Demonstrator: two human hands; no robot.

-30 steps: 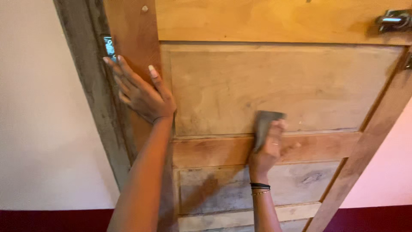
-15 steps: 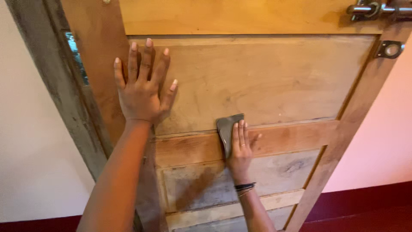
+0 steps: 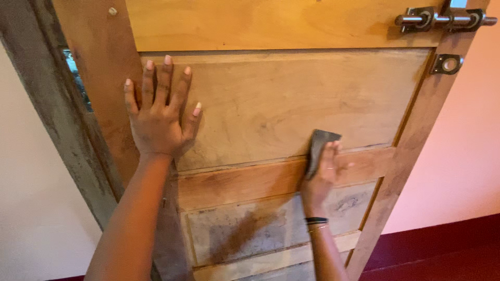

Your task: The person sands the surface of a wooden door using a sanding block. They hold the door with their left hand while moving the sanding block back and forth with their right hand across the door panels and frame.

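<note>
Sanding step judged underway: right hand (image 3: 323, 179) gripped grey sandpaper (image 3: 319, 148) against the door (image 3: 281, 104) panel's lower edge; left hand (image 3: 159, 117) lay flat, unclenched, near its left edge. Next stroke would need steady pressure.

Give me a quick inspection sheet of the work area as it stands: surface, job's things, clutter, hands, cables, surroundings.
Surface: bare wooden door with recessed panels; lower panel looks grey and stained.
Job's things: dark grey sanding sheet, folded, pressed against the door at the bottom edge of the large panel.
Clutter: nothing seen.
Hands: left hand flat on the door, fingers spread, holding nothing; right hand presses the sheet to the wood, bangles on the wrist.
Cables: nothing seen.
Surroundings: metal slide bolt at top right with a staple below it; weathered door frame at left; pale walls; dark red skirting.
</note>
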